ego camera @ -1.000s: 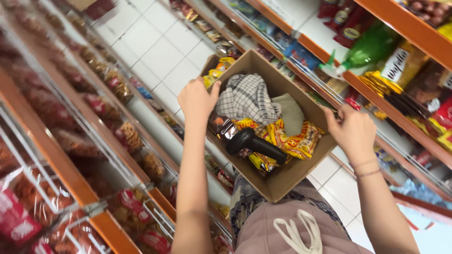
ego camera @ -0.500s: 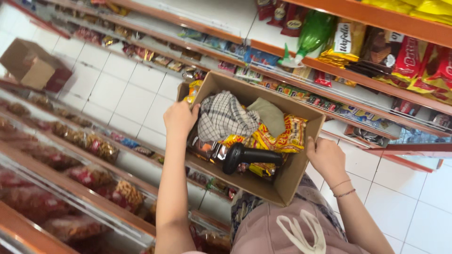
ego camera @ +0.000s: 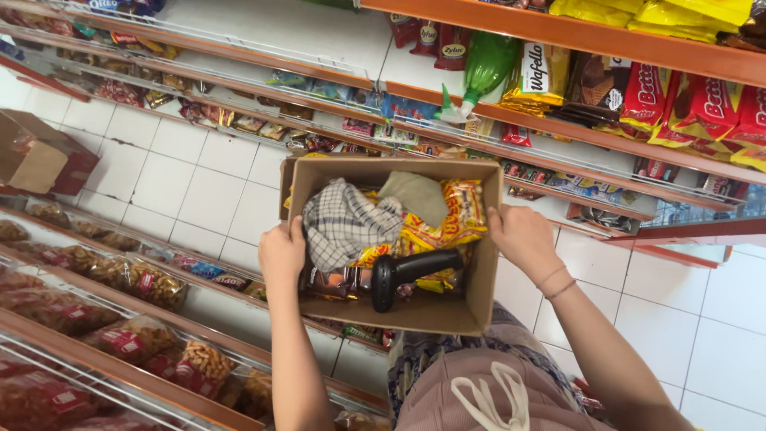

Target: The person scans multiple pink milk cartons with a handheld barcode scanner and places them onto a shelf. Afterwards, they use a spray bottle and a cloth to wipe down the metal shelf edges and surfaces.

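Observation:
I hold an open brown cardboard box (ego camera: pixel 479 275) in front of me with both hands. My left hand (ego camera: pixel 282 251) grips its left wall and my right hand (ego camera: pixel 523 237) grips its right wall. Inside lie a black handheld scanner (ego camera: pixel 403 274), a checked white-and-black cloth (ego camera: pixel 343 219), a folded grey-green cloth (ego camera: pixel 415 195) and several yellow-and-red snack packets (ego camera: pixel 451 215). The box hangs level over the aisle floor.
Shelves of snack bags run along both sides of a white-tiled aisle (ego camera: pixel 199 191). A green bottle (ego camera: pixel 483 68) lies on the right-hand shelf. Another cardboard box (ego camera: pixel 36 156) stands on the floor far down the aisle. Packets of nuts (ego camera: pixel 152 283) fill the left shelves.
The view has swung round and the box now sits squarer in front of me. Both hands keep the same hold on the box walls.

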